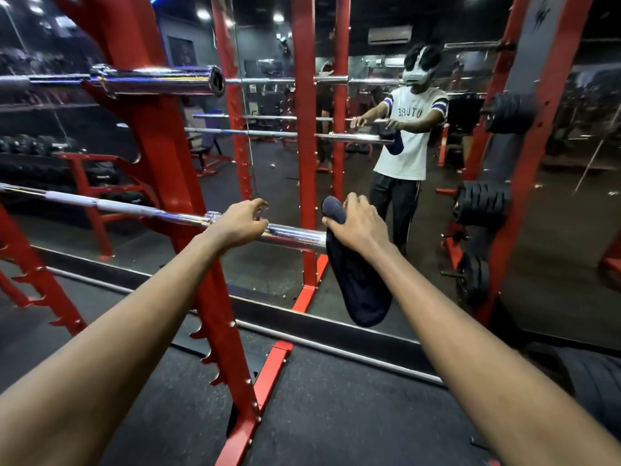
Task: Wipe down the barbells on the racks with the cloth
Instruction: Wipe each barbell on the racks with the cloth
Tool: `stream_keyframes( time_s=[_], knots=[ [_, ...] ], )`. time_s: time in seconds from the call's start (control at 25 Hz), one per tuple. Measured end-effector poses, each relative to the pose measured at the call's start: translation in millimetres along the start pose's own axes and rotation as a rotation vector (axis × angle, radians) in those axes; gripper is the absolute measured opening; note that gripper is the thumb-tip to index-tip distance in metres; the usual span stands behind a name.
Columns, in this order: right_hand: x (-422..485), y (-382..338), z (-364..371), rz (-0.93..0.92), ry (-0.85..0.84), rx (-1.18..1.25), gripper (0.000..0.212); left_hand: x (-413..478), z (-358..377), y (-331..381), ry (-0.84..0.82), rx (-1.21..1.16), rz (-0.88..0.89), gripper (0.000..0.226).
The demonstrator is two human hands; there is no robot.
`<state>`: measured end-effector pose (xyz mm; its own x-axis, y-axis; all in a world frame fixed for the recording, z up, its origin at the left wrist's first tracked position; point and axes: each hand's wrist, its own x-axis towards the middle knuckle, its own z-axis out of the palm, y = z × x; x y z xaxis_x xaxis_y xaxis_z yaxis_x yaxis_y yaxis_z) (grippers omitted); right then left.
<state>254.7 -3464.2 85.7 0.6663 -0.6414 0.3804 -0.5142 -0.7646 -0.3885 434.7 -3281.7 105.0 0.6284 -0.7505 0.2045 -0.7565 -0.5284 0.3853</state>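
At the near end of the lower barbell (295,235), your right grip (356,223) is clenched around a dark navy cloth (356,284). You hold it bunched against the tip of the chrome sleeve, with one wad poking up past your fingers and the longer part hanging down below the bar. Your left grip (242,220) lies on top of the same sleeve, just beside the collar, fingers curled forward over the steel. You cannot tell from this angle whether they truly close around the bar or only rest there. That barbell sits across a red rack upright (168,146) and runs off to your left, its shaft going from chrome to a pale knurled stretch. Higher on the same upright a second barbell (158,80) rests, its thick chrome sleeve end pointing toward you. Straight ahead a wall mirror (268,163) shows your reflection with both arms stretched out to the bar and the cloth dangling. Black weight plates (484,203) hang on pegs at the right, and dark rubber flooring (336,415) lies beneath your arms.
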Motion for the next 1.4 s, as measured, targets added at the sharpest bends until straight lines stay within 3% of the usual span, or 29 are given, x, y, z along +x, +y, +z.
stream_keyframes(
  time_s=[0.24,0.52,0.68,0.8,0.88,0.96,1.08,1.24,1.4],
  knots=[
    [-15.7,-19.0,57.3,0.006,0.220,-0.214,0.062,43.2,28.6,-45.8,-0.042,0.125,0.177,0.023],
    [-15.6,-57.8,85.7,-0.117,0.257,-0.147,0.032,66.6,36.4,-79.6,0.015,0.216,0.374,0.044],
    [-25.7,-10.9,75.4,0.024,0.435,-0.055,0.027,74.6,48.4,-89.6,0.131,0.219,0.416,0.048],
    [-23.7,-7.3,72.4,0.178,0.510,0.095,0.037,83.0,51.3,-91.8,0.169,0.223,0.425,0.048],
    [-14.2,-25.8,78.0,0.201,0.495,0.020,0.028,87.9,47.1,-93.8,0.152,0.228,0.450,0.050],
    [-5.6,-50.0,90.0,0.167,0.446,-0.066,0.021,89.9,45.2,-96.6,0.168,0.238,0.469,0.054],
    [-6.4,-80.4,110.2,0.086,0.409,-0.081,0.029,85.3,51.6,-97.1,0.238,0.276,0.446,0.056],
    [-17.9,-70.7,114.4,0.007,0.427,-0.053,0.029,86.4,53.7,-95.2,0.241,0.301,0.434,0.054],
    [-22.3,-34.9,99.0,0.218,0.594,-0.078,0.026,87.0,53.5,-95.8,0.257,0.299,0.460,0.055]
  ],
)
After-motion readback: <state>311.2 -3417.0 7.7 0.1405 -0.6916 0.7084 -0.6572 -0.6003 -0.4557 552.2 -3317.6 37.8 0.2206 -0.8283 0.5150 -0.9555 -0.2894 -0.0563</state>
